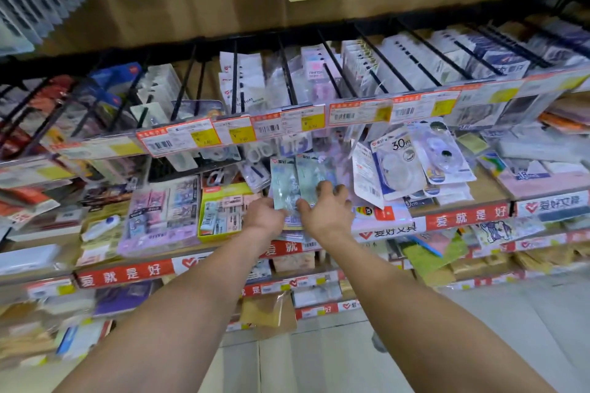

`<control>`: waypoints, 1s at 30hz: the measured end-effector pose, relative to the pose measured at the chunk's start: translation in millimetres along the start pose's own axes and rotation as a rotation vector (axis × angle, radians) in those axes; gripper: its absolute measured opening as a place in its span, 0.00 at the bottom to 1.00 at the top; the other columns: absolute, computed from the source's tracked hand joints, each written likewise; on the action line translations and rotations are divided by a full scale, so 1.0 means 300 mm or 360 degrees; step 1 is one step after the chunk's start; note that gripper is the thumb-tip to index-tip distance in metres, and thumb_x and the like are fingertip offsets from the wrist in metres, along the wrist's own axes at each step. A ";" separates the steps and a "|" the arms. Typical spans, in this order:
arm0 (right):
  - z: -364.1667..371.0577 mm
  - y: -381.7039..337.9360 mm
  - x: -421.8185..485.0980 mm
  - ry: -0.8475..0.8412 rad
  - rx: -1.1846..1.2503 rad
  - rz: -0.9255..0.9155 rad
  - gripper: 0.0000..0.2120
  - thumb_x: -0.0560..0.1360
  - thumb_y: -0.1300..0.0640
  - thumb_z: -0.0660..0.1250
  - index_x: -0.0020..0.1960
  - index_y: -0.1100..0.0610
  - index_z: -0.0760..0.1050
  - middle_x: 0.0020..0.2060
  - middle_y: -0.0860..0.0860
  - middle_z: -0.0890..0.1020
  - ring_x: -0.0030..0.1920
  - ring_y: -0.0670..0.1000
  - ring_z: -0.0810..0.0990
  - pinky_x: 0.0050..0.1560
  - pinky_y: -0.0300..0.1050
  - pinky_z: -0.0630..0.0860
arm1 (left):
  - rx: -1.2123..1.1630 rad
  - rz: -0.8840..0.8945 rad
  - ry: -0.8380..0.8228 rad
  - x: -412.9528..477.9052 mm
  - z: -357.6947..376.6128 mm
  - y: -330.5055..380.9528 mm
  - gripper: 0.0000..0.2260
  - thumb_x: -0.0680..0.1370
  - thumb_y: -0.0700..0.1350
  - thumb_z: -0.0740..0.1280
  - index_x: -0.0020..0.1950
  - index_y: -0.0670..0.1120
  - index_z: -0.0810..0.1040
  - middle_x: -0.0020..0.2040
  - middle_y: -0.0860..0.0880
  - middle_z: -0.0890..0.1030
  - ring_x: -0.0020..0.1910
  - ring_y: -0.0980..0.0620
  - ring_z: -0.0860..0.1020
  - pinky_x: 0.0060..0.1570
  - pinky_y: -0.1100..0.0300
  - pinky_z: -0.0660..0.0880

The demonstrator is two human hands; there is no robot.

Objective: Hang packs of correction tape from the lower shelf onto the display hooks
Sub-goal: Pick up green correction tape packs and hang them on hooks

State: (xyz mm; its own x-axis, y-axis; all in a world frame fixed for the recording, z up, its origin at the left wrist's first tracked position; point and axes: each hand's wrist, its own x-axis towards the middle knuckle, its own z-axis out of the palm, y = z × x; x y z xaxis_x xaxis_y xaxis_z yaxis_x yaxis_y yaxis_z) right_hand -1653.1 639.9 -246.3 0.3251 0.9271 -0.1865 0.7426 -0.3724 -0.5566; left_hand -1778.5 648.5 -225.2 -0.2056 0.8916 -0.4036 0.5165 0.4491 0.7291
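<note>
Two pale green correction tape packs stand side by side above the lower shelf (pixel 392 228). My left hand (pixel 265 215) pinches the bottom of the left pack (pixel 282 180). My right hand (pixel 329 209) grips the right pack (pixel 308 177), fingers curled over its lower edge. More packs lie flat under my hands. Black display hooks (pixel 289 73) jut out from the rail above, several of them carrying hung packs behind yellow and red price tags (pixel 287 126).
A yellow box of erasers (pixel 220 210) sits left of my hands. White 30m tape packs (pixel 396 166) hang or lean to the right. Purple cartoon packs (pixel 159 214) lie further left. More stocked shelves run below, and grey floor tiles (pixel 319 360) lie underneath.
</note>
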 end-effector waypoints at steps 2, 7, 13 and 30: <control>0.001 0.007 -0.008 0.0021 0.0093 -0.0021 0.23 0.75 0.43 0.67 0.65 0.54 0.68 0.66 0.58 0.67 0.62 0.65 0.73 0.60 0.59 0.72 | -0.0169 -0.0040 -0.0040 -0.001 0.007 -0.015 0.04 0.79 0.40 0.70 0.48 0.49 0.81 0.47 0.47 0.82 0.48 0.44 0.81 0.55 0.48 0.80; -0.013 -0.003 -0.021 0.0063 0.0181 0.0056 0.32 0.72 0.42 0.71 0.70 0.54 0.66 0.69 0.58 0.66 0.64 0.65 0.72 0.62 0.57 0.71 | -0.0287 -0.0103 -0.0025 -0.009 -0.007 -0.032 0.05 0.82 0.40 0.65 0.52 0.48 0.80 0.50 0.47 0.81 0.48 0.47 0.77 0.50 0.58 0.73; -0.011 -0.016 -0.051 0.0073 0.0250 0.0135 0.37 0.69 0.40 0.72 0.73 0.52 0.65 0.68 0.58 0.67 0.67 0.64 0.69 0.64 0.59 0.71 | -0.0503 -0.0275 -0.0071 -0.007 -0.017 -0.026 0.10 0.83 0.39 0.64 0.63 0.41 0.76 0.61 0.46 0.75 0.50 0.45 0.77 0.57 0.47 0.79; -0.043 -0.034 -0.191 0.0061 0.0190 0.0127 0.42 0.67 0.36 0.73 0.75 0.50 0.64 0.73 0.58 0.63 0.71 0.63 0.63 0.68 0.57 0.66 | -0.0903 -0.0526 -0.0179 -0.075 -0.060 -0.010 0.14 0.84 0.37 0.60 0.70 0.39 0.68 0.70 0.44 0.68 0.40 0.39 0.84 0.33 0.51 0.83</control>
State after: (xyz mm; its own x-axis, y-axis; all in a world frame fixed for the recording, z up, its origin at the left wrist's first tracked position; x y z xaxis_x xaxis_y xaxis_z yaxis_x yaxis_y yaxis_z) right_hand -1671.9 590.0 -219.6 0.4040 0.8917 -0.2042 0.6392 -0.4349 -0.6342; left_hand -1790.4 628.3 -208.4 -0.1740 0.7040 -0.6885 -0.0830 0.6862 0.7226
